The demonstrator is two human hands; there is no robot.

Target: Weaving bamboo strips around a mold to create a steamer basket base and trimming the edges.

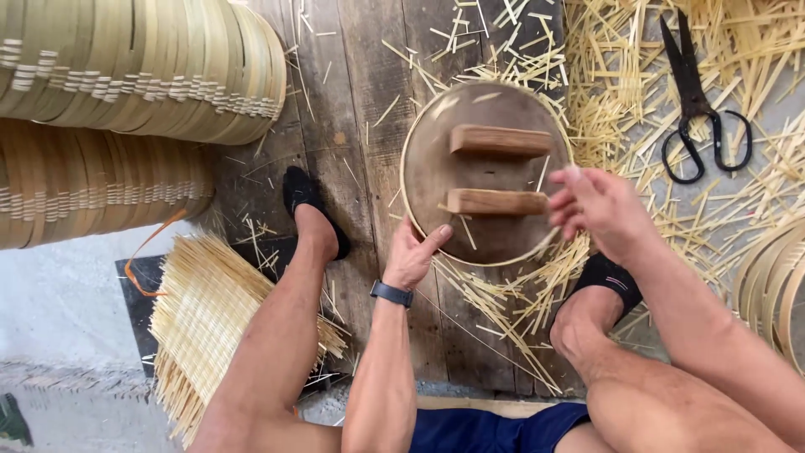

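- left hand (412,256) grips the near-left edge of the round wooden form (486,172), thumb up over the rim, fingers curled under; holding it tilted toward the camera
- right hand (599,210) sits at the form's right edge, fingers narrow and pinched at the thin bamboo hoop (405,159) that rings the form; can't tell whether it clamps the strip or just presses it
- step, as i read it: seating the hoop around the form. next move likely calls for steady pressure along the rim while the left keeps the disc from turning
- form: dark brown disc, two pale wooden blocks (500,140) fixed across its face, pale strip hugging the edge
- form sits between the two hands, above the plank floor (369,109), between the knees
- beyond the right hand: black scissors (694,101) on bamboo offcuts (620,75)
- left of the left grip: woven bamboo mat (205,310); stacked finished hoops (134,67) further out
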